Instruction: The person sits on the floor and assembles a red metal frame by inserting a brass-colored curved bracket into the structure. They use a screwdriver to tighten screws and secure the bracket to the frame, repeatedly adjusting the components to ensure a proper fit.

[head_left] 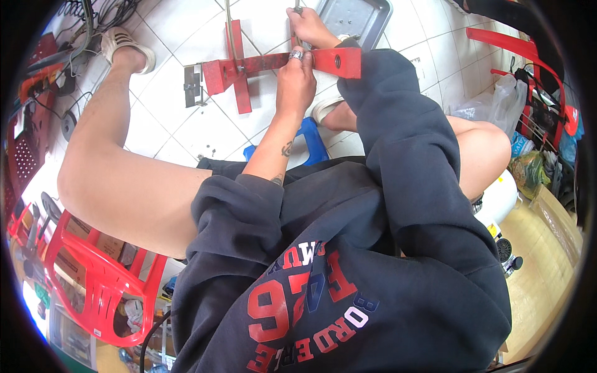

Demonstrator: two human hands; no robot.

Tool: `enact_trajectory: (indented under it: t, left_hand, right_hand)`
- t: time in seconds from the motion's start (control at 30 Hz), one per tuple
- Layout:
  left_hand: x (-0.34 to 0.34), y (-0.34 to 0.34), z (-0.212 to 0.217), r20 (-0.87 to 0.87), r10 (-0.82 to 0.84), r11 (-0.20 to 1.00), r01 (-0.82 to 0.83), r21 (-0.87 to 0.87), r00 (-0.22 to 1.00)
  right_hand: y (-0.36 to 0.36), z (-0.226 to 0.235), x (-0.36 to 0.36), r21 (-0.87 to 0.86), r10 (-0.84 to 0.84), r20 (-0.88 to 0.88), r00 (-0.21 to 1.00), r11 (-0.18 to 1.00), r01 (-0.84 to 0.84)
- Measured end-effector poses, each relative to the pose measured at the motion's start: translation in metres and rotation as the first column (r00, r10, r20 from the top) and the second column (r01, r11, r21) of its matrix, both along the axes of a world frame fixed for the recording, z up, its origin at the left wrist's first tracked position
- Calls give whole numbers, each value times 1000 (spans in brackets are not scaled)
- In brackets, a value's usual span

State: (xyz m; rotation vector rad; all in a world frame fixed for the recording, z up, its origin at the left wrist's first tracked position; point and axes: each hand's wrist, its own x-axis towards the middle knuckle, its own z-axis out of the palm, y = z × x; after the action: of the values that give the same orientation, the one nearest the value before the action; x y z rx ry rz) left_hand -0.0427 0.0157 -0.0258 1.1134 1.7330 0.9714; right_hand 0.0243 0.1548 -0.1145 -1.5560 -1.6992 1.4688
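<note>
A red metal frame [271, 61] with a long beam, crosspieces and a round hole near its right end lies in front of me over the tiles. My left hand [296, 82], wearing a ring, is closed around the beam; its fingertips are hidden underneath. Just beyond, my right hand [312, 28] is closed on a thin metal rod [298, 10] that stands up by the frame. Another thin rod [231, 34] rises from the frame's left part. At the frame's left end is a small dark metal bracket [192, 86].
A grey metal tray [377, 18] lies beyond my right hand. Between my legs is a blue plastic stool [303, 142]. Red plastic chairs [102, 280] stand at lower left and far right. Cables [102, 13] and tools crowd the far left; plastic bags [497, 99] lie at right.
</note>
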Motion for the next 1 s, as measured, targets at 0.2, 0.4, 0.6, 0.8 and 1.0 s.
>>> enact_trajectory:
  t: [0.2, 0.4, 0.6, 0.8, 1.0]
  left_hand:
    - [5, 3, 5, -20, -14, 1000, 14, -5, 1000]
    - [2, -2, -1, -47, -30, 999, 31, 21, 998]
    - [0, -6, -13, -44, -87, 989, 92, 114, 995]
    - [-2, -5, -15, 26, -95, 979, 88, 185, 995]
    - [-6, -9, -6, 196, -21, 999, 12, 46, 980]
  right_hand:
    - [3, -15, 6, 1, -85, -66, 994, 996, 85]
    - [-2, -3, 1, -42, -13, 25, 1000, 999, 14]
    - [-6, -35, 8, -119, 144, 174, 974, 985, -124]
    - [-1, -59, 16, -61, 93, 200, 975, 995, -82]
    - [4, -36, 5, -30, 12, -1, 1000, 999, -12]
